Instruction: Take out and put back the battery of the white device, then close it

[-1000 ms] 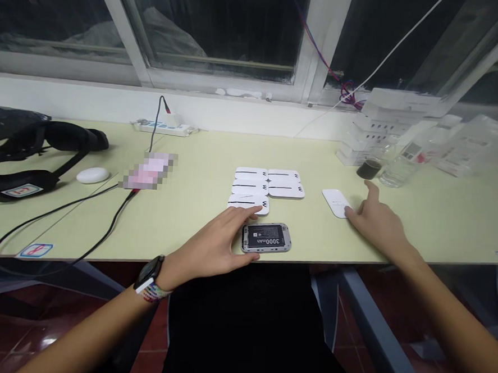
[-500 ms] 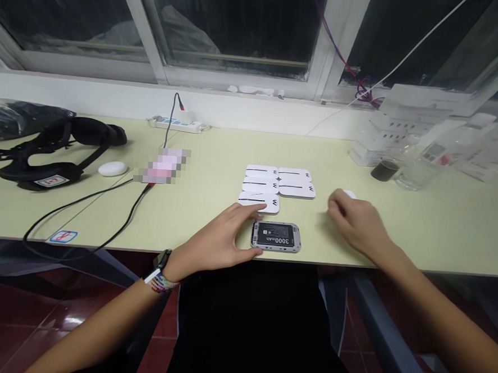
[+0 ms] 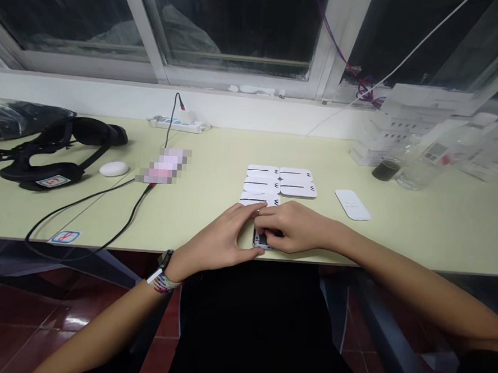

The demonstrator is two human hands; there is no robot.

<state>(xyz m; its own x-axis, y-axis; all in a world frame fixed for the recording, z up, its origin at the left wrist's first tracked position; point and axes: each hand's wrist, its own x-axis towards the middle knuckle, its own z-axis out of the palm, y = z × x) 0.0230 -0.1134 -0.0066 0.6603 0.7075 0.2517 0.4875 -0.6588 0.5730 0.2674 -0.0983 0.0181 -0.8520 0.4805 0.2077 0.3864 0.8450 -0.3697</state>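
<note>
A pocket-size electronic device [image 3: 257, 242] with its back off lies at the table's front edge, mostly covered by my hands. My left hand [image 3: 223, 238] holds its left end between the thumb on the near edge and the fingers on the far edge. Curled over the device, my right hand [image 3: 292, 227] has its fingertips at the left part of the black battery [image 3: 264, 239]. Whether those fingers pinch anything is hidden. Just beyond are several white rounded devices [image 3: 298, 188] laid in two columns. A loose white back cover [image 3: 352, 205] rests to the right.
At left lie a black headset [image 3: 43, 168], a white oval object [image 3: 114, 168] and a black cable [image 3: 135, 216]. A power strip [image 3: 179, 125] sits by the wall. White boxes [image 3: 369, 151], a cup of dark liquid [image 3: 385, 170] and a clear bottle [image 3: 419, 169] stand at back right.
My right hand has moved left from beside the white cover onto the device's battery. The cover now lies uncovered on the table. My left hand has stayed in place.
</note>
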